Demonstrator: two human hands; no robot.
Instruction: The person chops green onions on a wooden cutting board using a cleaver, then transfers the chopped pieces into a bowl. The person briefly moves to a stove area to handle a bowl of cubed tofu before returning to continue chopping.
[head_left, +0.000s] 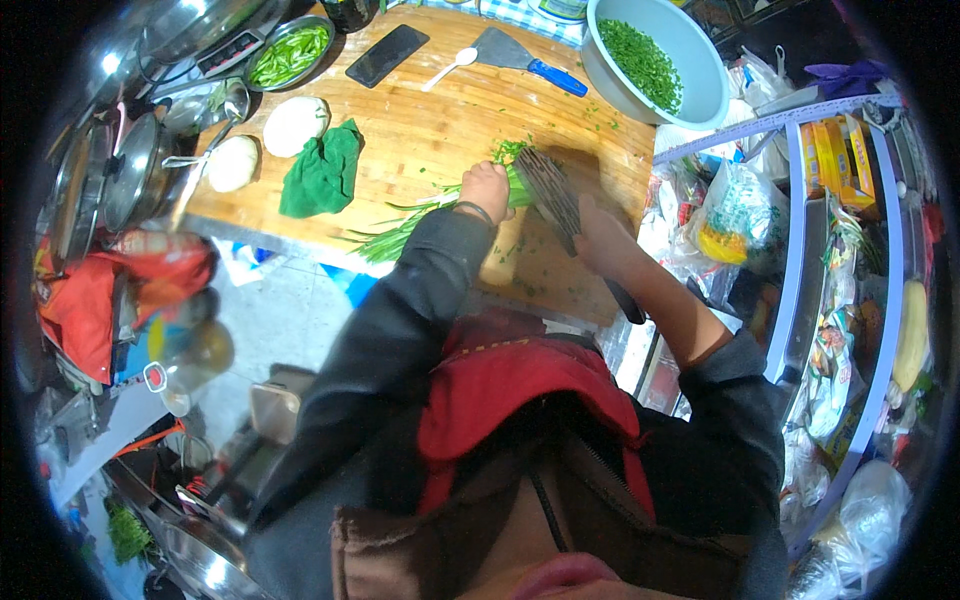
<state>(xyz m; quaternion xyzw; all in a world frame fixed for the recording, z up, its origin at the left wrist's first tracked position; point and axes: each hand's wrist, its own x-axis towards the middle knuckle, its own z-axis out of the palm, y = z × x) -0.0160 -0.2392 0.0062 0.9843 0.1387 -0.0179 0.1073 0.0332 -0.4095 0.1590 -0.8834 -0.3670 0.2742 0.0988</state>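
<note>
On the wooden cutting board (450, 112), a bunch of long green leaves (390, 232), chives or scallions by their look, lies under my left hand (486, 191). My left fingers press the bunch close to its cut end. My right hand (600, 232) grips a broad kitchen knife (547, 187) whose blade stands beside the leaves, just right of my left fingers. Its dark handle end (624, 301) shows below my wrist. Finely chopped green pieces (508, 151) sit past the blade's tip, and more bits are scattered in the shadow near my right hand.
A light blue basin (709, 82) with chopped greens stands at the board's far right corner. Nearby lie a blue-handled scraper (559, 76), a white spoon (450, 67) and a phone (388, 55). Leftward are a green cloth (322, 171), white round lumps (295, 126) and a metal bowl (328, 56) of cut greens.
</note>
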